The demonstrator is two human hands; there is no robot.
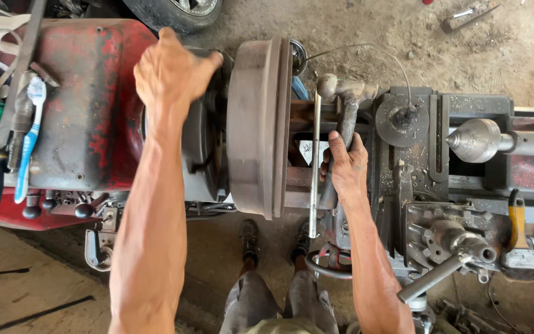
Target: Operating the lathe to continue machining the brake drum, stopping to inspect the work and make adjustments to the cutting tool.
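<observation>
Dirt workshop floor, red lathe (pixel 88 124) | brake drum (pixel 258 127) on chuck, centre | left hand (pixel 171 71) at 11 clasps chuck | right hand (pixel 346 168) at 3 wraps hammer (pixel 346 102) | I'd tap lightly (drum true first)

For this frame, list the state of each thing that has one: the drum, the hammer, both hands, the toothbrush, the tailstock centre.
brake drum: mounted on the lathe, standing on edge.
hammer: gripped by its handle, head up beside the drum.
right hand: closed on the hammer.
left hand: resting on the chuck.
toothbrush: lying on the red headstock.
tailstock centre: clear of the drum.
</observation>
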